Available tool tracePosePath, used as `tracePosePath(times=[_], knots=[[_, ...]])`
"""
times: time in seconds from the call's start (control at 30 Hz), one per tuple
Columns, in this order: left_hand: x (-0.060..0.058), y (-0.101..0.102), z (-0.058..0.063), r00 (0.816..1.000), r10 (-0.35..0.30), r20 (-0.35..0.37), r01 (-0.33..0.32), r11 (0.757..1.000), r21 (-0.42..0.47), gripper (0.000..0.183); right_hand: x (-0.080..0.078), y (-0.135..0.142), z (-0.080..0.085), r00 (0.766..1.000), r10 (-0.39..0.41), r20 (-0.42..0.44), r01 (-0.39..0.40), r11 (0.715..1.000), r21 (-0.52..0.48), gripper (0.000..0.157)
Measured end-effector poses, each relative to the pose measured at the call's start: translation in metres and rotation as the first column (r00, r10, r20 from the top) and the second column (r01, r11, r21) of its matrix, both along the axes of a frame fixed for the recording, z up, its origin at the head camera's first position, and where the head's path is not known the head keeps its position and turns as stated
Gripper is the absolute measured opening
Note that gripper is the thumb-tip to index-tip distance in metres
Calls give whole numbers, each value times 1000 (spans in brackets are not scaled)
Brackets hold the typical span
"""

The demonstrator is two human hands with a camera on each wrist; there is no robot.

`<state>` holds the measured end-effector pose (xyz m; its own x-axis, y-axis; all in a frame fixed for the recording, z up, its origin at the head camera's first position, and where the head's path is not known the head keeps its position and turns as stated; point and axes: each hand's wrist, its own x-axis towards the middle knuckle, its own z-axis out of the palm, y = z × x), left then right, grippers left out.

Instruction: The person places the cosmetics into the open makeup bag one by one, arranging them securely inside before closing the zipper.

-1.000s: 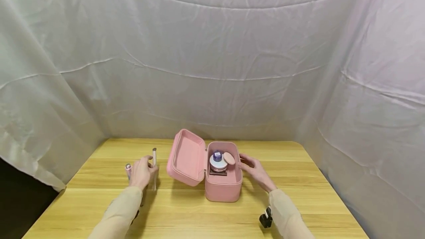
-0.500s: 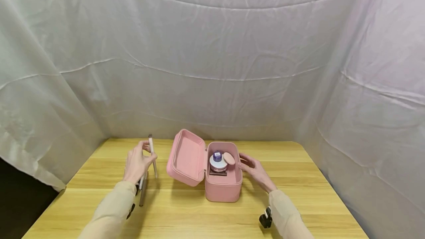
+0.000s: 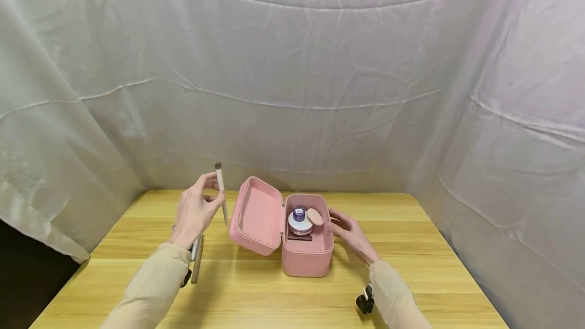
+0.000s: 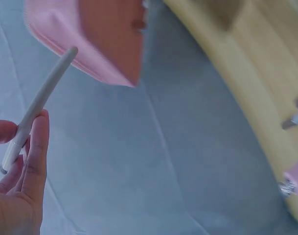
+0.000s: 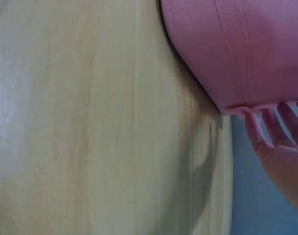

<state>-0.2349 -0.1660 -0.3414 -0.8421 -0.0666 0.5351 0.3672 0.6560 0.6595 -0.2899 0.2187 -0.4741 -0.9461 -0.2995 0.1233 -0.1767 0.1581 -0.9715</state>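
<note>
My left hand (image 3: 197, 209) pinches a slim makeup brush (image 3: 221, 179) between thumb and fingers, raised above the table left of the case, dark bristles up. In the left wrist view, the handle end of the brush (image 4: 51, 81) overlaps the lid of the pink case. That cosmetic case (image 3: 307, 264) stands with its lid (image 3: 259, 212) swung out to the left. Inside are a purple-lidded jar (image 3: 299, 212), a white round container (image 3: 299, 227), a pale pink oval puff (image 3: 315, 217) and a dark flat piece (image 3: 299, 237). My right hand (image 3: 354, 237) rests fingertips on the case's right rim.
Slim sticks (image 3: 197, 260) lie on the wooden table (image 3: 256, 298) beside the left forearm. A pink tube with a glittery end (image 4: 296, 178) shows at the right of the left wrist view. Grey-white cloth (image 3: 292, 90) hangs behind and at both sides.
My left hand has lifted the brush off the table, up and slightly right toward the lid. The slim sticks beside the left forearm have come into sight. The right hand and case stay put.
</note>
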Motion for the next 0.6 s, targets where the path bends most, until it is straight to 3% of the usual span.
tracePosePath(times=[0.2,0.43,0.6], knots=[[3,22,7,991,-82,-106,83,996,10,39,0,0,-1,1000,2,3,-2,1000,-7,57],[4,43,13,952,-116,-283,109,993,-43,36,0,0,0,1000,14,-8,-14,1000,-5,56],[2,59,17,946,-194,-258,199,980,-6,39,0,0,-1,1000,14,-4,-14,1000,-13,56]])
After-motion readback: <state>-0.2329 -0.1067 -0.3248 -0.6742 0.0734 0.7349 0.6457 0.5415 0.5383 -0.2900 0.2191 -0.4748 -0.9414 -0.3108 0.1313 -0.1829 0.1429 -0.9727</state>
